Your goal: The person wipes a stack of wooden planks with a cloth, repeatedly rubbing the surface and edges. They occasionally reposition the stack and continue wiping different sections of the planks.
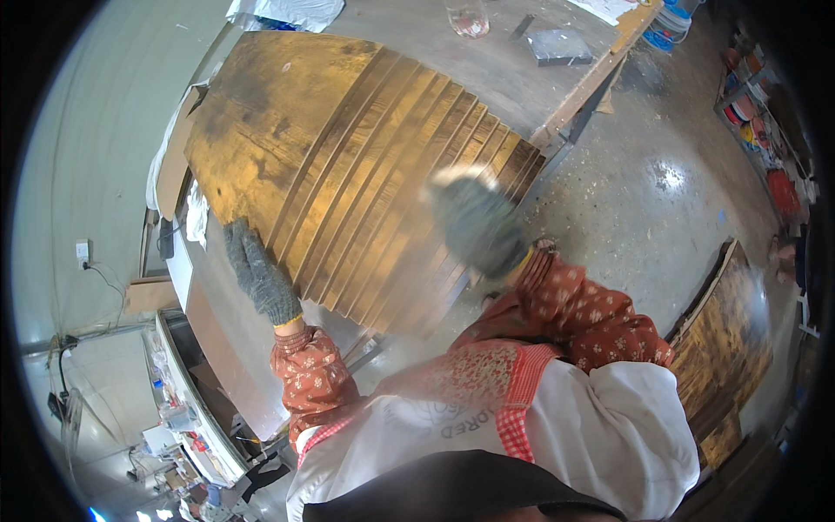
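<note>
Fanned brown panels point(361, 178) spread from upper left toward centre right, the left hand point(259, 274), fingers together, at their lower-left edge, the right hand point(483, 224) (blurred, grip unreadable) nearer their stepped end.

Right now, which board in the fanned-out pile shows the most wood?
The leftmost brown-stained wooden board: its broad face shows, while the other boards show only narrower strips.

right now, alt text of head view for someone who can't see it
A gloved right hand holds a blurred pale item over overlapping brown wooden boards on a grey table; the gloved left hand is at their left edge.
</note>
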Available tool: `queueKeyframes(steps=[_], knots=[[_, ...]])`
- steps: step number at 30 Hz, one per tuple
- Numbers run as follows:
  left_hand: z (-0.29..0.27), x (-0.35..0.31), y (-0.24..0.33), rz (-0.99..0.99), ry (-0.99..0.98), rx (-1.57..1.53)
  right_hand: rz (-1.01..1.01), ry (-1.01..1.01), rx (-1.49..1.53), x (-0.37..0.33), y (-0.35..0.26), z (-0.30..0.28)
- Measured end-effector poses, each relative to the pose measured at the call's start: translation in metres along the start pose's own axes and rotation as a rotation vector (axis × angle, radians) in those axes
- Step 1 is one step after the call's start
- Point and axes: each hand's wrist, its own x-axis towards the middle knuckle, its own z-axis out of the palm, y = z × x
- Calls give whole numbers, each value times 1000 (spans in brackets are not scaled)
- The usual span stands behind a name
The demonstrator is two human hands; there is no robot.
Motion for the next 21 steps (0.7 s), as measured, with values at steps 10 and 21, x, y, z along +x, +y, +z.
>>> queueKeyframes(steps=[10,21], knots=[[-2,1,5,12,5,-67,365,288,-249,28,61,-24],[-1,1,13,-160,17,-152,397,58,71,19,66,-34]])
